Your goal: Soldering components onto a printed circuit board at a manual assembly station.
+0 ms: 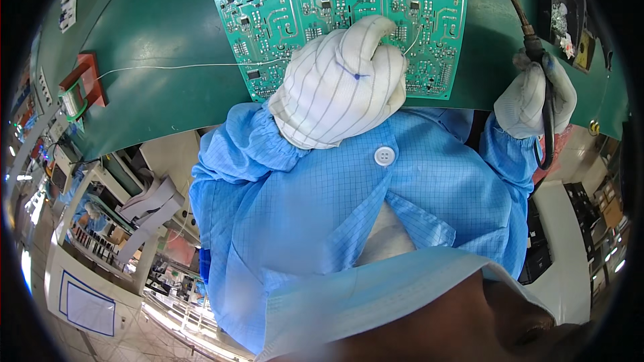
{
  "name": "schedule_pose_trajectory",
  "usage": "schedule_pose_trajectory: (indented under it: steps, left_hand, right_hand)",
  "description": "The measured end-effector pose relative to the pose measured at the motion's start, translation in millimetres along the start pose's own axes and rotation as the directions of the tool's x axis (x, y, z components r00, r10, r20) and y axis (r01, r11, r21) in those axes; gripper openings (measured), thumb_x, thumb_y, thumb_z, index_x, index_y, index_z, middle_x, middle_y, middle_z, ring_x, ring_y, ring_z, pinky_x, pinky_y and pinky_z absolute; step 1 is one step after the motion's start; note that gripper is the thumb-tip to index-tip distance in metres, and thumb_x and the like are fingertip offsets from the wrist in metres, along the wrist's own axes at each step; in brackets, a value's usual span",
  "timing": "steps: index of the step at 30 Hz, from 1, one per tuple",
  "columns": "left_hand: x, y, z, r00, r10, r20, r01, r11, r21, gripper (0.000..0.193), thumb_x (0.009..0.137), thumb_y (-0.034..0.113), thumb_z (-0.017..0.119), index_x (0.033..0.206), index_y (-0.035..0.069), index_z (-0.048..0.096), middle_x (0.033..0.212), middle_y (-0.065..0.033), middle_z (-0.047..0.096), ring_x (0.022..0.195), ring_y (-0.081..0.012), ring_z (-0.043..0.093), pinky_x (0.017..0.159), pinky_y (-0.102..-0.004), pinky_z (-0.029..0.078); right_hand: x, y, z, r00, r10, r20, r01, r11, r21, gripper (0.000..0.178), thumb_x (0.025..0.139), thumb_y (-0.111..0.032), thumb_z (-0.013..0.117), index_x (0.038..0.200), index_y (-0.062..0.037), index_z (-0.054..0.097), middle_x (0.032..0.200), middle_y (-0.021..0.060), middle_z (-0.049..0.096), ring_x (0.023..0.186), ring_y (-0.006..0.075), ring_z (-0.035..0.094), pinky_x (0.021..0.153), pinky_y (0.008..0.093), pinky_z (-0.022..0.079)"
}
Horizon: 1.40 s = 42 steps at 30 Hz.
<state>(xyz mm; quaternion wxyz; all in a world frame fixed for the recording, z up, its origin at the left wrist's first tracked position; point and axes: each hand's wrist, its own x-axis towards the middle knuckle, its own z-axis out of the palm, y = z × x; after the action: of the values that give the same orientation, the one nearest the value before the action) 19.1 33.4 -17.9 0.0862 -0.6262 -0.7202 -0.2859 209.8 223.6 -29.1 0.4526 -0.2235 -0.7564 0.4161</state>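
A: What containers are there?
B: A black tray [545, 17] at the far right, holding pale crumbs [559, 20] and a whitish wad [567, 45]; I can't tell what they are. Over on the left, a red holder [98, 85] carries a spool [70, 103] of wire [181, 66].

A: And the circuit board [349, 8]?
B: Flat on the green bench [157, 104], in front of the person. Its top edge is partly cut off, and the left hand [343, 80] hides its lower middle.

A: How do the hands grip?
B: The left, gloved, is curled around the wire, whose end pokes out past the fingers; the exact pinch is hidden. The right hand [537, 94] is closed around a soldering iron [531, 43], tip upward, well apart from the board.
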Motion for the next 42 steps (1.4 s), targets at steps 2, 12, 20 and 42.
schedule_pose_trajectory:
  steps: [2,12,20,42]
  left_hand:
    - [-3,-1,-3,1.0,0.013,0.027,-0.013,1.0,0.012,0.018,0.066,0.01,0.073,0.075,0.009,0.057,0.104,-0.0061,0.063,0.078,-0.0183,0.063,0.061,-0.028,0.052]
    - [-16,-5,-1,1.0,0.03,0.003,-0.029,0.998,-0.052,0.014,0.067,0.012,0.067,0.078,0.008,0.059,0.108,-0.0075,0.065,0.076,-0.0192,0.062,0.064,-0.03,0.053]
    - [-5,-13,5,0.998,0.03,-0.06,-0.03,1.0,-0.005,0.02,0.065,0.01,0.075,0.078,0.008,0.06,0.102,-0.0091,0.064,0.083,-0.0219,0.064,0.062,-0.0305,0.054]
    - [-15,-14,5,0.99,0.134,-0.053,-0.13,0.989,0.075,0.021,0.073,0.02,0.075,0.091,0.017,0.066,0.1,0.0,0.062,0.077,-0.0151,0.062,0.062,-0.0275,0.052]
  right_hand:
    - [0,0,1,1.0,0.007,0.006,-0.007,1.0,0.006,0.023,0.086,0.006,0.058,0.108,0.002,0.052,0.085,0.0231,0.066,0.072,0.0225,0.068,0.07,0.0324,0.056]
    - [0,-6,3,0.998,-0.021,0.061,0.031,0.983,-0.182,0.022,0.092,0.005,0.052,0.113,0.0001,0.052,0.095,0.0256,0.067,0.076,0.0227,0.067,0.074,0.0344,0.056]
    - [0,-3,2,0.995,-0.052,0.086,0.064,0.987,-0.145,0.021,0.093,0.004,0.052,0.113,0.0001,0.051,0.097,0.0265,0.066,0.078,0.0222,0.067,0.074,0.0339,0.056]
    - [-25,-11,0,0.998,-0.031,0.051,0.033,0.999,-0.03,0.024,0.081,0.007,0.057,0.104,0.0016,0.053,0.09,0.0225,0.063,0.072,0.0262,0.065,0.065,0.0346,0.056]
